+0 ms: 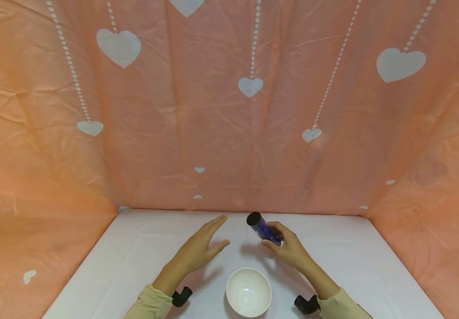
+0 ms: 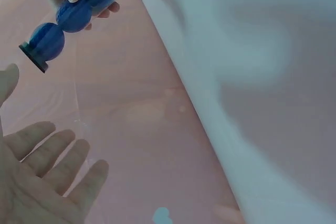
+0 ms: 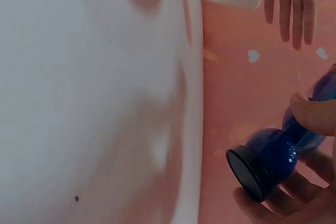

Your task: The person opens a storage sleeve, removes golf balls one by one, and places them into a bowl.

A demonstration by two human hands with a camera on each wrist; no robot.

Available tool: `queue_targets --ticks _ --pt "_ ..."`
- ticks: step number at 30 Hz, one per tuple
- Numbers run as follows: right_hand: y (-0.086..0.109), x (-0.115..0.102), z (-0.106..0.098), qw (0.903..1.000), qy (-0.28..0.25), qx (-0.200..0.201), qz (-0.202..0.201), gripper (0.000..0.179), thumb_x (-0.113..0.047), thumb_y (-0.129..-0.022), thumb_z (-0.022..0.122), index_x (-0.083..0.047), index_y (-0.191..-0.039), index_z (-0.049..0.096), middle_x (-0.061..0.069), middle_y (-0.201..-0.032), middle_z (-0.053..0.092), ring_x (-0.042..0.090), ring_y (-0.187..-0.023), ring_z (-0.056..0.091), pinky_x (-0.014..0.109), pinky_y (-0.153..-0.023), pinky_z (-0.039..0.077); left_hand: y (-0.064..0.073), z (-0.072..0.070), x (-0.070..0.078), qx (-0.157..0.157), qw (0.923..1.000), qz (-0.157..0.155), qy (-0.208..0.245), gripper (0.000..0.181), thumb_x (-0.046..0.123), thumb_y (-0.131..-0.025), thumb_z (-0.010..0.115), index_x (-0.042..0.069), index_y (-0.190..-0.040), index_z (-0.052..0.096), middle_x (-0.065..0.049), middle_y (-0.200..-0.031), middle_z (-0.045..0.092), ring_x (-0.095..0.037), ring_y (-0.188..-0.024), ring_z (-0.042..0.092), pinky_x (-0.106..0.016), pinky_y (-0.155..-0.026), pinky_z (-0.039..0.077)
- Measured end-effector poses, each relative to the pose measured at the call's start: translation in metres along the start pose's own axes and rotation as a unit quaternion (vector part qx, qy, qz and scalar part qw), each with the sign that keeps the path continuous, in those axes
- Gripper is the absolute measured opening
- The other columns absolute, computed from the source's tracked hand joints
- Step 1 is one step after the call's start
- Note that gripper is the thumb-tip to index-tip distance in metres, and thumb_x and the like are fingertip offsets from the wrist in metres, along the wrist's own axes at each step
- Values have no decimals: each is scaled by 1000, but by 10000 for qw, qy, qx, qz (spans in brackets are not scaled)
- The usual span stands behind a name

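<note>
My right hand grips a blue-purple timer-like tube with rounded bulbs and black end caps, holding it tilted above the table. Its thumb lies across a bulb in the right wrist view, with fingers on the far side. Held apart to the left, my left hand has its fingers extended and nothing in its grasp. In the left wrist view its palm faces the tube. Nearer me, between the forearms, a white bowl stands upright on the table.
The white tabletop meets an orange sheet with pale hearts at the back and both sides. A black wrist device sits at the left cuff, and another wrist device at the right.
</note>
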State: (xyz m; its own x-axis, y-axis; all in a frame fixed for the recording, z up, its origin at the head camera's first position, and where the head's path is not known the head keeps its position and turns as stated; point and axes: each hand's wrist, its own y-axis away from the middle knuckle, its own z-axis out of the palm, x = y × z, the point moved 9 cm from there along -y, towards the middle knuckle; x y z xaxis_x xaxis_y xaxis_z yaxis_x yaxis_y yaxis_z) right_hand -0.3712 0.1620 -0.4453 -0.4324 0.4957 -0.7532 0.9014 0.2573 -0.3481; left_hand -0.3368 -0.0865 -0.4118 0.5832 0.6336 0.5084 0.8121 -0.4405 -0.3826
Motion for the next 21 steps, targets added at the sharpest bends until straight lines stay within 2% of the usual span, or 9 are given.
queue_targets --ticks 6,13,21 --pt "11 -14 -2 9992 234 -60 -315 49 -22 -94 86 -11 -138 65 10 -125 73 25 -111 70 43 -99 61 -2 -4 8 141 9997 189 108 68 36 -106 70 12 -164 44 -9 -167 47 -31 -153 45 -53 -126 38" --pt "23 -33 -3 9958 615 -120 -671 49 -24 -94 86 -13 -137 65 5 -127 74 24 -114 70 50 -102 60 -4 -10 29 458 9956 796 167 64 24 -103 75 9 -160 50 -10 -161 54 -30 -148 52 -52 -122 45" --pt "33 -48 -3 9918 883 -190 -898 48 -24 -93 86 -13 -135 66 3 -125 74 21 -114 70 50 -100 61 -2 -13 51 461 9910 1226 281 65 19 -100 79 11 -159 52 -6 -159 57 -27 -145 55 -47 -119 49"
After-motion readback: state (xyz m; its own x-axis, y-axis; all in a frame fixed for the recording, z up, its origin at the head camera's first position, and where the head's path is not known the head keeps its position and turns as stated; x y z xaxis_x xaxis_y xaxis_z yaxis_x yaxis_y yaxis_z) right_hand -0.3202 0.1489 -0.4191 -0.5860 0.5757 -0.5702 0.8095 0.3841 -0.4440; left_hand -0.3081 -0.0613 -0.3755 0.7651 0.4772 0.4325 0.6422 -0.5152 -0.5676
